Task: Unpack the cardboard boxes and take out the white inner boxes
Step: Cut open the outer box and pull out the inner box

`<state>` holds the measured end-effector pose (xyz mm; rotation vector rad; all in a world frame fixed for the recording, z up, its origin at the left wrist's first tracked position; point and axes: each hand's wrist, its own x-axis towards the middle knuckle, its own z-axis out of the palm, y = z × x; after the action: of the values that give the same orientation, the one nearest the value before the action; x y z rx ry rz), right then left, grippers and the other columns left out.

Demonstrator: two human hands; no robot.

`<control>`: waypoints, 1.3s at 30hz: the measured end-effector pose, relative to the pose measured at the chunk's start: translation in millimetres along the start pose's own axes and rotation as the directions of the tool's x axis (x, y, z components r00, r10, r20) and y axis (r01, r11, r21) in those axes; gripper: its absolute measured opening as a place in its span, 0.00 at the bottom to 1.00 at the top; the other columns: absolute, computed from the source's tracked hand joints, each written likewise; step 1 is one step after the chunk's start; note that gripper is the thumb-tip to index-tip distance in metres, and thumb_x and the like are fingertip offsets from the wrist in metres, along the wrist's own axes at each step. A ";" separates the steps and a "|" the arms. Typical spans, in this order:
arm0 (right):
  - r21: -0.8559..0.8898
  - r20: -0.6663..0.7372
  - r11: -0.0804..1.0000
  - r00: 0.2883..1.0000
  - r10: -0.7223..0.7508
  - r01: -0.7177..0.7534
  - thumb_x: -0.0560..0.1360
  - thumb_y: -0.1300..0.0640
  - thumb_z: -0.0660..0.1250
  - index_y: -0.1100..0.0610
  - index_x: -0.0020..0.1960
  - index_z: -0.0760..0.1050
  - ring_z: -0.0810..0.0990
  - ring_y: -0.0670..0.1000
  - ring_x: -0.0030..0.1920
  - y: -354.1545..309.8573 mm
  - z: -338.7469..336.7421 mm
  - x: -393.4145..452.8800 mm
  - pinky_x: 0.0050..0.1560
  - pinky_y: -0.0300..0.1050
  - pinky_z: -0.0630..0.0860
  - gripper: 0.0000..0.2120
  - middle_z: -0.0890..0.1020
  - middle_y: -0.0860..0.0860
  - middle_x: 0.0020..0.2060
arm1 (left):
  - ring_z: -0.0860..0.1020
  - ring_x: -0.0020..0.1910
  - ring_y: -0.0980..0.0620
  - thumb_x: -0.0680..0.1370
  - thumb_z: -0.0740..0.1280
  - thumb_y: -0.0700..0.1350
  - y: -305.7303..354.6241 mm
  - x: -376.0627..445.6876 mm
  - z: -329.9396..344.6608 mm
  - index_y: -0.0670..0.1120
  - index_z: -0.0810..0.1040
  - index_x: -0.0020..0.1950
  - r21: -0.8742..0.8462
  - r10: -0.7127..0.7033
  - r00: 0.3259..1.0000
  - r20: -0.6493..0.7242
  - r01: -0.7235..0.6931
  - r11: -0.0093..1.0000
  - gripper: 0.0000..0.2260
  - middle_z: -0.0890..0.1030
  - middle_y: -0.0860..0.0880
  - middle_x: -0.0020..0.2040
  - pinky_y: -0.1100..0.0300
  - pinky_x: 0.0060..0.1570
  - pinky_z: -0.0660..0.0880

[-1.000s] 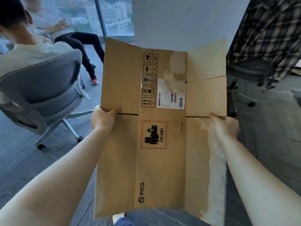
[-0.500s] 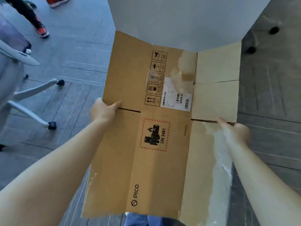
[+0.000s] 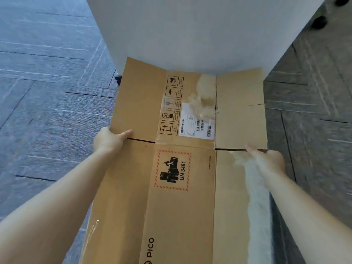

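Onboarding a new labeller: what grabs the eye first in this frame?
The flattened cardboard box fills the centre, held out over grey carpet, the left hand gripping its left edge and the right hand its right. On it, the red-hatched UN 3481 battery label stands out mid-panel. Beyond it rises a big white block.

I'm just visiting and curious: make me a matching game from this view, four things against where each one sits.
Things:
1. left hand
2. right hand
3. shipping label
4. PICO logo

Places:
A. white sticker beside the handling symbols on the far half of the cardboard box
B. printed at the near bottom edge
C. gripping the box's left edge at a flap slit
D. gripping the box's right edge, above a torn white strip

Pairs: 1-C, 2-D, 3-A, 4-B
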<state>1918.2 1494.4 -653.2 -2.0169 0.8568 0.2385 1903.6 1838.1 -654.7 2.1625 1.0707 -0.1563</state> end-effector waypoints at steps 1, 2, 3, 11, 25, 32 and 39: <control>-0.007 -0.001 1.000 1.000 0.004 -0.004 0.72 0.50 0.70 0.68 0.56 0.75 0.78 0.60 0.54 11.4 11.6 11.1 0.48 0.48 0.71 0.23 0.80 0.62 0.53 | 0.75 0.58 0.40 0.73 0.70 0.55 -8.3 9.5 14.9 0.38 0.73 0.58 0.007 -0.001 1.000 0.004 0.001 1.000 0.24 0.78 0.40 0.57 0.53 0.49 0.69; -0.017 -0.003 1.000 1.000 0.011 -0.011 0.72 0.51 0.70 0.69 0.56 0.75 0.77 0.61 0.56 20.4 20.7 19.1 0.51 0.49 0.72 0.23 0.79 0.63 0.55 | 0.75 0.57 0.40 0.72 0.70 0.55 -15.0 16.3 26.8 0.38 0.73 0.58 0.018 -0.007 1.000 0.008 0.007 1.000 0.24 0.78 0.40 0.57 0.53 0.49 0.69; -0.032 -0.004 0.999 1.000 0.018 -0.018 0.72 0.52 0.70 0.69 0.56 0.75 0.77 0.61 0.56 27.3 27.5 24.6 0.51 0.49 0.71 0.22 0.79 0.63 0.55 | 0.75 0.57 0.40 0.72 0.70 0.55 -20.6 21.4 36.4 0.38 0.73 0.58 0.029 -0.016 1.000 0.012 0.016 0.999 0.24 0.78 0.39 0.57 0.53 0.48 0.69; -0.107 -0.087 0.993 0.995 -0.057 0.048 0.76 0.55 0.64 0.68 0.58 0.72 0.76 0.61 0.57 36.3 44.4 36.5 0.44 0.43 0.64 0.17 0.77 0.62 0.51 | 0.74 0.58 0.41 0.74 0.69 0.50 -28.2 37.1 52.3 0.37 0.72 0.58 0.006 0.018 1.000 -0.009 -0.018 1.000 0.20 0.77 0.39 0.58 0.54 0.49 0.67; -0.596 0.181 0.763 0.968 -0.176 0.250 0.76 0.53 0.64 0.61 0.74 0.55 0.62 0.61 0.69 21.2 34.7 31.0 0.67 0.55 0.63 0.31 0.62 0.61 0.70 | 0.64 0.67 0.39 0.74 0.69 0.50 -7.3 29.7 50.2 0.38 0.60 0.70 0.581 0.207 0.961 0.185 -0.277 0.765 0.31 0.65 0.38 0.68 0.46 0.63 0.65; -0.616 0.303 0.715 0.937 -0.173 0.331 0.79 0.52 0.58 0.59 0.72 0.60 0.62 0.58 0.70 -55.0 -58.1 -47.7 0.66 0.52 0.65 0.24 0.62 0.57 0.70 | 0.64 0.70 0.45 0.78 0.63 0.52 87.7 -76.0 -27.5 0.42 0.62 0.70 0.698 0.344 0.830 0.438 -0.556 0.452 0.25 0.66 0.45 0.71 0.52 0.66 0.64; -0.596 0.344 0.699 0.912 -0.222 0.395 0.80 0.51 0.56 0.58 0.71 0.61 0.64 0.56 0.69 -208.1 -231.3 -152.2 0.65 0.50 0.65 0.22 0.63 0.55 0.71 | 0.62 0.71 0.47 0.79 0.60 0.52 280.7 -220.6 -151.2 0.45 0.62 0.72 0.606 0.444 0.648 0.618 -0.753 0.256 0.24 0.66 0.47 0.71 0.53 0.69 0.59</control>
<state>1905.4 1454.4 -309.4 -2.6745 0.2511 0.6583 1937.7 1677.7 -303.4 3.0921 -0.2826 -0.7772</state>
